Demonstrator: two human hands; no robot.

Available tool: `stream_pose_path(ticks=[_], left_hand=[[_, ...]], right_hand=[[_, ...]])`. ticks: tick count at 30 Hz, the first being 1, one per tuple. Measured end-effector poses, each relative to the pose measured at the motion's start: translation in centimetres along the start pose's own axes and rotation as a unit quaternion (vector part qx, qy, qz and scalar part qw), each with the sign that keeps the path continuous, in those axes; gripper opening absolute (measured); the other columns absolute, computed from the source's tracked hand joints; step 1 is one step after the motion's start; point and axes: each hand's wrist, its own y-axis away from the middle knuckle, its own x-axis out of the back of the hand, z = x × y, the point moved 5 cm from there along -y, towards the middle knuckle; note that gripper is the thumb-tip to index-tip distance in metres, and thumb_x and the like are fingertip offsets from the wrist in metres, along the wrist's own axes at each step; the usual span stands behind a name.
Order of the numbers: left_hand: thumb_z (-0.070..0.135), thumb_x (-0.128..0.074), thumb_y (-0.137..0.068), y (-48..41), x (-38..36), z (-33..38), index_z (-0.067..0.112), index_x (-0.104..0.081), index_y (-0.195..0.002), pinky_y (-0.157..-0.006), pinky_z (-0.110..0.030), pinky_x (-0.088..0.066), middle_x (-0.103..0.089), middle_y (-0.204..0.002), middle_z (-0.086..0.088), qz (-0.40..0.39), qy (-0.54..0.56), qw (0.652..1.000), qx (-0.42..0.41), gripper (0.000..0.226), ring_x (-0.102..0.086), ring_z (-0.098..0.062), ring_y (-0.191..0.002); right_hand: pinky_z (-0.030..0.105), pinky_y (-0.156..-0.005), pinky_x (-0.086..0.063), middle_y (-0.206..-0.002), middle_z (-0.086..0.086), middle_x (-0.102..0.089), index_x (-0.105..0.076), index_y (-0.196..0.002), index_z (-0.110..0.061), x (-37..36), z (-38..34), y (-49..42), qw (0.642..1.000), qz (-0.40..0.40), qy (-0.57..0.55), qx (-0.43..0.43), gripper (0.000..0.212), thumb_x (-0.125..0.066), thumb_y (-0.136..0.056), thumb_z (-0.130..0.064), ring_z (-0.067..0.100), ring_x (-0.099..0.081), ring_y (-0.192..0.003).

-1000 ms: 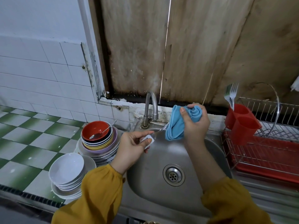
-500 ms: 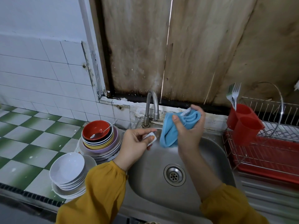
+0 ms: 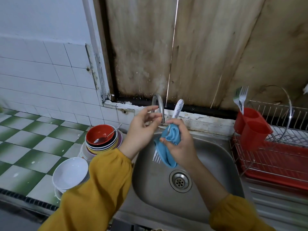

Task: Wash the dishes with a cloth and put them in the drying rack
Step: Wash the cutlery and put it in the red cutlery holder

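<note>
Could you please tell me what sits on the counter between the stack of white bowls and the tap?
In the head view, a stack of coloured bowls sits between the white bowls and the tap; a spoon rests in its red top bowl.

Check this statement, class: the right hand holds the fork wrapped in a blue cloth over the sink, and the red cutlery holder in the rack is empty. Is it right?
Not quite. The head view shows the red cutlery holder already has forks standing in it. The rest holds: the right hand grips the fork in the blue cloth over the sink.
</note>
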Motion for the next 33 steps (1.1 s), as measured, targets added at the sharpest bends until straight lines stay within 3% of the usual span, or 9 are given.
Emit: stream_pose_path(ticks=[2,5,10,13,16,19,24,28,33], left_hand=[[0.006,-0.059,-0.094,-1.1,-0.1,1.1,0.016,-0.055,-0.127,-0.084,-0.016,-0.051,-0.072,-0.105,-0.006,-0.016,0.014,1.0,-0.001,0.034,-0.066,-0.009,-0.096],[0.004,-0.061,-0.092,-1.9,-0.3,2.4,0.012,-0.055,-0.13,-0.078,-0.019,-0.054,-0.07,-0.087,-0.011,-0.053,0.033,0.998,0.004,0.039,-0.065,-0.016,-0.086],[-0.003,-0.074,-0.078,-2.0,-0.2,3.3,0.017,-0.067,-0.111,-0.087,-0.04,-0.055,-0.063,-0.076,-0.019,-0.053,-0.002,0.998,-0.029,0.039,-0.058,-0.026,-0.076],[-0.006,-0.076,-0.076,-2.0,0.6,3.3,0.023,-0.069,-0.107,-0.081,-0.031,-0.059,-0.062,-0.066,-0.012,0.007,0.025,0.999,-0.047,0.043,-0.06,-0.022,-0.07],[-0.005,-0.076,-0.076,-1.8,1.3,3.1,0.02,-0.07,-0.106,-0.076,-0.028,-0.059,-0.064,-0.062,-0.006,0.048,0.056,0.996,-0.052,0.04,-0.06,-0.013,-0.063],[-0.005,-0.073,-0.079,-1.3,1.2,2.8,0.021,-0.07,-0.103,-0.077,-0.03,-0.059,-0.061,-0.068,-0.014,0.077,0.078,0.993,-0.051,0.035,-0.058,-0.018,-0.067],[-0.005,-0.07,-0.083,-0.4,-0.7,2.6,0.021,-0.067,-0.109,-0.076,-0.032,-0.056,-0.06,-0.069,-0.012,0.07,0.083,0.991,-0.071,0.037,-0.057,-0.022,-0.071],[-0.01,-0.068,-0.081,-1.0,0.1,2.9,0.024,-0.057,-0.122,-0.082,-0.028,-0.057,-0.067,-0.068,-0.004,0.084,0.154,0.982,-0.062,0.055,-0.066,-0.018,-0.075],[-0.009,-0.064,-0.085,-1.6,2.2,2.2,0.023,-0.053,-0.119,-0.076,-0.027,-0.059,-0.066,-0.074,-0.008,0.145,0.201,0.968,-0.032,0.048,-0.068,-0.02,-0.082]], right_hand=[[0.014,-0.072,-0.049,-0.099,-0.02,-0.056,-0.052,-0.103,-0.037,-0.8,0.1,0.7,0.999,-0.032,0.011,-0.003,0.059,-0.073,-0.075,0.01,0.004,-0.056,-0.084],[0.026,-0.074,-0.051,-0.097,-0.014,-0.056,-0.053,-0.102,-0.042,-1.4,0.5,1.4,0.998,-0.065,0.018,-0.018,0.057,-0.073,-0.077,0.005,0.015,-0.056,-0.084],[0.014,-0.073,-0.048,-0.095,-0.025,-0.06,-0.057,-0.105,-0.044,-1.1,0.3,1.8,0.994,-0.105,0.035,-0.02,0.055,-0.074,-0.079,0.001,0.0,-0.059,-0.083],[0.023,-0.081,-0.054,-0.106,-0.021,-0.061,-0.059,-0.107,-0.045,-0.1,-0.3,1.8,0.993,-0.109,0.047,-0.002,0.057,-0.074,-0.079,0.002,0.007,-0.061,-0.091],[0.018,-0.085,-0.051,-0.11,-0.027,-0.062,-0.061,-0.106,-0.04,1.6,-0.5,1.8,0.993,-0.107,0.055,0.007,0.055,-0.074,-0.078,0.005,0.002,-0.062,-0.101],[0.013,-0.081,-0.049,-0.105,-0.032,-0.062,-0.063,-0.102,-0.035,2.8,0.0,1.9,0.992,-0.109,0.055,-0.016,0.049,-0.074,-0.077,0.006,-0.002,-0.061,-0.098],[0.011,-0.082,-0.046,-0.107,-0.018,-0.062,-0.062,-0.102,-0.034,2.2,-0.4,1.6,0.995,-0.085,0.047,0.019,0.054,-0.08,-0.07,0.006,0.002,-0.061,-0.098],[0.018,-0.081,-0.051,-0.105,-0.016,-0.059,-0.059,-0.107,-0.035,0.6,0.2,2.8,0.995,-0.103,0.006,-0.006,0.056,-0.077,-0.074,0.005,0.008,-0.061,-0.093],[0.025,-0.077,-0.054,-0.105,-0.015,-0.057,-0.056,-0.113,-0.031,1.8,1.8,3.9,0.992,-0.117,0.005,-0.047,0.058,-0.078,-0.073,0.005,0.016,-0.06,-0.091]])
